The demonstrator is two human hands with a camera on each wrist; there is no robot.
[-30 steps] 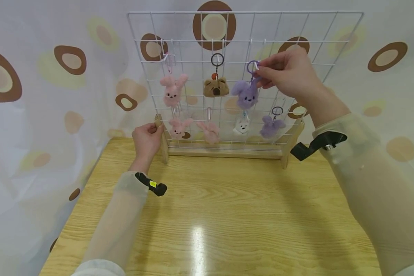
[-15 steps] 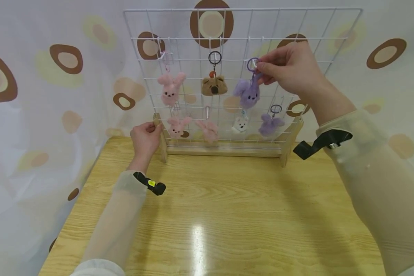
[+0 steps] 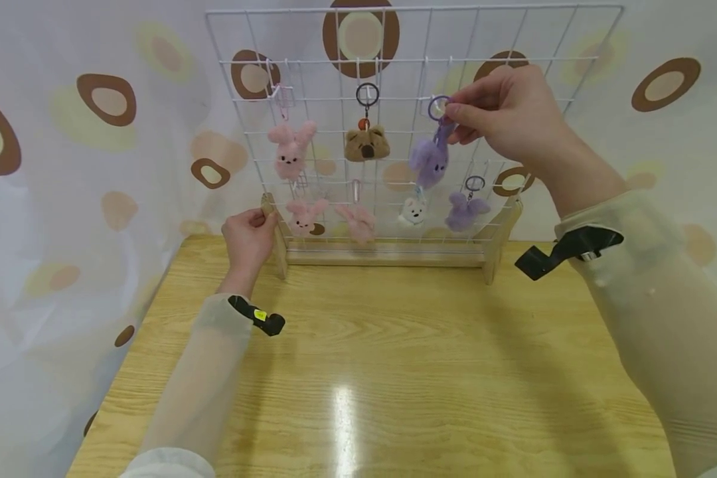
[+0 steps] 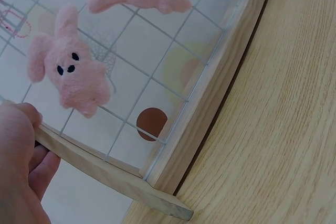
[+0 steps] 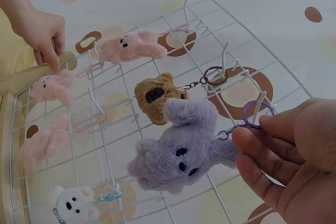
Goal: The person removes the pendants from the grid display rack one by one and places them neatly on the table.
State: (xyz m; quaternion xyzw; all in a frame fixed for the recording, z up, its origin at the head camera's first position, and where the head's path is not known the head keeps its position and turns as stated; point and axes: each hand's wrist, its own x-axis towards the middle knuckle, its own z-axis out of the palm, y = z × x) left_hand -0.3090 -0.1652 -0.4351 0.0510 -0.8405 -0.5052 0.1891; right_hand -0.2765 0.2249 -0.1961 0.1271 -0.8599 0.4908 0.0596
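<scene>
My right hand point(image 3: 510, 116) pinches the purple ring point(image 5: 257, 113) of a plush bunny keychain point(image 5: 181, 153) between thumb and fingers. The ring is around the tip of a white hook in the right wrist view, and the purple bunny hangs below, one ear against my fingers. My left hand point(image 3: 249, 242) grips the left wooden upright point(image 4: 100, 169) of the stand, thumb on the near side and fingers behind. A white wire grid point(image 3: 394, 99) rises from the stand between both hands. Next to the purple bunny hangs a brown bear keychain point(image 3: 367, 143) on a dark ring.
Pink bunny keychains point(image 3: 291, 151) hang on the grid's left side. Lower right are a white bear keychain point(image 3: 414, 211) and a smaller purple plush keychain point(image 3: 467, 211). The stand rests at the back of the wooden table point(image 3: 358, 332), before a patterned backdrop point(image 3: 54, 219).
The purple bunny has turned and shifted slightly right, its ear against my right fingers. The head view has shifted a little. My left hand keeps its grip on the upright.
</scene>
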